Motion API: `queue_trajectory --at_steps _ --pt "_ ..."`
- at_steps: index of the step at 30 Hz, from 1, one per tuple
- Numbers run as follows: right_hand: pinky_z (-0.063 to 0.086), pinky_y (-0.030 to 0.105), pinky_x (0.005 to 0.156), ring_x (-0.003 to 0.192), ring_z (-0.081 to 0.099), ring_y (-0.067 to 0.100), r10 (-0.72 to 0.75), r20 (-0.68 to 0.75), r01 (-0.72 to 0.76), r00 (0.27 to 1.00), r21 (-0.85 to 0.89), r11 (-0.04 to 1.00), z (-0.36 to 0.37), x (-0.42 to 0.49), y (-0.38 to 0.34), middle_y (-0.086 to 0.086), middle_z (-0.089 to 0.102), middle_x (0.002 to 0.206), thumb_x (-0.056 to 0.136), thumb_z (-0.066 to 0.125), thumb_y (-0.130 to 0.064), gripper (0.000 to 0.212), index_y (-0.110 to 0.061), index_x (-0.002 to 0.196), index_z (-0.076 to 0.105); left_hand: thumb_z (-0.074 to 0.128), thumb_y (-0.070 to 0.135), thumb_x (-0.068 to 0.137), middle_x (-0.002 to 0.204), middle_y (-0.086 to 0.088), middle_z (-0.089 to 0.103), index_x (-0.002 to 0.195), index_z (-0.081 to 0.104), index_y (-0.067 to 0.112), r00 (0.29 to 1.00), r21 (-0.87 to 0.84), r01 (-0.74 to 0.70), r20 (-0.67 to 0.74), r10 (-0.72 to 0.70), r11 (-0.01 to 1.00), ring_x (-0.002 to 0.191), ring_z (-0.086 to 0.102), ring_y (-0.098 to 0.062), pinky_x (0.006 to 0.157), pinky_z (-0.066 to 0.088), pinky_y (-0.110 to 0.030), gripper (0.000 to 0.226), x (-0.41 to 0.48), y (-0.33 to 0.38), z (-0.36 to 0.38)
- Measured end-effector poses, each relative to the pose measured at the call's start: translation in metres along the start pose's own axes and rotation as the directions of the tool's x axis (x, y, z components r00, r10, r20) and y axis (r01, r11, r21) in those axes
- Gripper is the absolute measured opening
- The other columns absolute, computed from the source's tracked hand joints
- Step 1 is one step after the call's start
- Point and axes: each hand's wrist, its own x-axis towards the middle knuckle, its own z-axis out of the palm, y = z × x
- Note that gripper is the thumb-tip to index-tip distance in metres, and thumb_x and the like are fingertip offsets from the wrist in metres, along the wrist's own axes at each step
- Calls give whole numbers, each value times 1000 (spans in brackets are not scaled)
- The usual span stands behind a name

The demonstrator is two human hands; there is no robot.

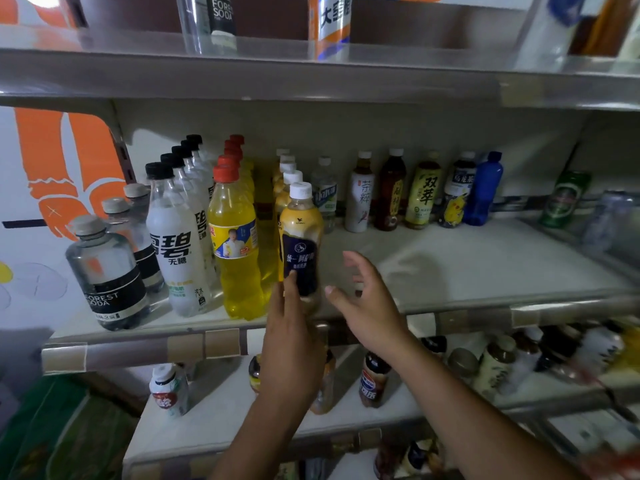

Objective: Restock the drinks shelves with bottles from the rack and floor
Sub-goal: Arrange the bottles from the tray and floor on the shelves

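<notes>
Currently one finger [290, 284] of the left hand [291, 341] lies straight up the dark label of the milk tea bottle [301, 233]. The hand wraps that bottle low down, and the rest of the grip is hidden behind the back of the hand. Right hand [370, 306] is spread wide, fingers [353, 259] apart and holding nothing, just beside the bottle on its right, no clear contact.

The bottle stands upright at the front edge of the middle shelf [467, 265], at the head of a row of white-capped bottles like it. To its left, touching or nearly so, is the yellow soda row [235, 244], then the white Sprite row [180, 251], then the Forest Soda bottles [107, 271] at the shelf's left end.

Single tea bottles [424, 192] and a blue bottle [485, 188] line the back of the shelf, well apart from the hands. A green can [564, 199] sits further right.

The lower shelf [225, 410] holds scattered bottles, among them a Pepsi bottle [374, 382].
</notes>
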Motion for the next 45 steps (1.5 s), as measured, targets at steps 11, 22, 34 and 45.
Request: queue_trajectory --at_steps 11,22,34,45 --pt "39 39 105 128 43 26 82 -282 -238 956 -582 777 -116 -187 16 3 46 140 91 63 -27 52 -21 140 47 68 15 81 142 -9 49 135 54 21 928 288 -300 309 208 910 130 43 -38 102 33 -54 56 -117 68 35" --pt "34 46 105 136 33 39 431 -687 -809 585 -453 374 -170 -452 57 11 26 158 92 59 -33 60 -18 147 40 60 15 84 145 -14 45 141 47 15 431 -119 -649 757 492 751 132 41 -40 106 36 -52 59 -287 120 139" --pt "36 43 105 128 43 36 626 -780 -997 -4 55 62 -60 -589 149 10 46 142 91 56 -23 50 -18 139 47 57 6 86 133 -10 49 132 49 18 -120 -437 -638 869 479 634 121 46 -36 97 41 -45 48 -425 37 213" --pt "40 45 103 126 48 36 814 -573 -988 -95 154 -7 57 -686 286 12 50 143 92 58 -23 52 -15 142 46 58 13 89 148 -10 39 147 36 17 -324 -402 -662 914 242 632 131 38 -35 103 36 -45 62 -546 -104 261"
